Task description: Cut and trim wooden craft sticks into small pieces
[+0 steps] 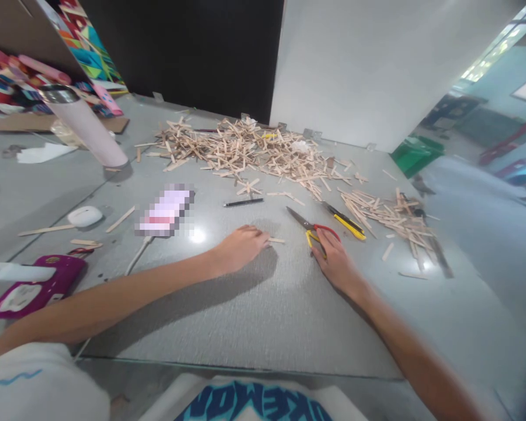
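My left hand (243, 248) rests low over the grey table, its fingers closed on a short wooden stick (277, 240) whose end pokes out to the right. My right hand (333, 260) grips the red and yellow handles of a pair of scissors (305, 224). The scissor blades are pointing up and left, apart from the stick. Just beyond the hands lies a black pen (243, 203). To the right of the scissors is a yellow and black utility knife (348, 224).
A big heap of wooden sticks (241, 149) spreads along the back, with more sticks (377, 213) at right. On the left are a phone (166, 213) on a cable, white earbuds case (85, 216), pink bottle (90, 131) and purple power strip (65, 275). The table's front edge (245, 368) is near me.
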A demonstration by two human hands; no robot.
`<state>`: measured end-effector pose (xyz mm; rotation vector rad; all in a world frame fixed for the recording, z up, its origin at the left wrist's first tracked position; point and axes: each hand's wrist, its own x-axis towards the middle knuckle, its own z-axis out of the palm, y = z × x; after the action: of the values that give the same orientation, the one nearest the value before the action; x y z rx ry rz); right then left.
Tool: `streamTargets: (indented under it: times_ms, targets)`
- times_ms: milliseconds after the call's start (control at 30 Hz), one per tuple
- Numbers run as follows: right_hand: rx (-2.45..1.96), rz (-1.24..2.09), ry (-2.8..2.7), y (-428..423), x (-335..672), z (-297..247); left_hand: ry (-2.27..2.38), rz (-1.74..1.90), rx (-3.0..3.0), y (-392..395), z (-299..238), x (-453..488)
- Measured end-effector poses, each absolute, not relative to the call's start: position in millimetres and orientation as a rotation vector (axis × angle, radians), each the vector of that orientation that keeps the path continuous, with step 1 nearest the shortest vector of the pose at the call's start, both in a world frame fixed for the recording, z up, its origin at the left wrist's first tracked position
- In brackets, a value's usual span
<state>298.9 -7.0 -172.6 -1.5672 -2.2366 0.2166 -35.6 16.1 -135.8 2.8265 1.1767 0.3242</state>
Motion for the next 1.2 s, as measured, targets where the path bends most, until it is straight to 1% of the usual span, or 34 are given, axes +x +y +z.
streamTargets:
  times_ms: [200,367,500,667,733,767,833,900,933,1000,1100,1200]
  targets:
    - [-1.57,0.19,-2.142,-7.1,298.7,-169.7,1.515,0.39,2.626,58.9,-122.3,-73.2]
    - [-1.57,0.17,-2.129,-7.6,298.4,-170.1,1.846,0.355,2.503,83.4,-127.1,-99.2]
    - [-1.549,0.137,-2.115,-6.4,298.4,-174.8,1.873,0.336,2.471,87.1,-129.2,-100.1]
    - [-1.462,0.126,-1.986,-14.2,293.1,-161.2,1.744,0.411,2.446,72.5,-109.2,-85.4]
    - [-1.385,0.266,-1.887,-21.8,283.2,-146.6,1.626,0.463,2.427,55.1,-100.1,-72.0]
    - [-1.346,0.412,-1.839,-25.4,276.0,-138.6,1.544,0.51,2.406,44.1,-97.1,-63.7]
    - [-1.264,0.835,-1.742,-30.7,258.2,-123.9,1.255,0.732,2.299,20.4,-95.3,-45.8]
    - [-1.143,1.18,-1.721,-31.7,238.9,-113.4,1.011,0.809,2.326,-1.5,-99.3,-29.7]
    - [-1.073,1.273,-1.742,-30.4,229.7,-110.1,0.934,0.807,2.377,-10.7,-103.1,-23.5]
    - [-1.04,1.265,-1.738,-24.4,213.9,-106.7,0.997,0.8,2.513,-25.6,-113.1,-15.1]
    - [-1.103,1.14,-1.604,-9.0,196.9,-107.2,1.395,0.693,2.74,-41.6,-130.1,-9.5]
    - [-1.102,1.209,-1.456,8.2,188.0,-111.8,1.502,0.56,2.919,-49.5,-141.9,-7.9]
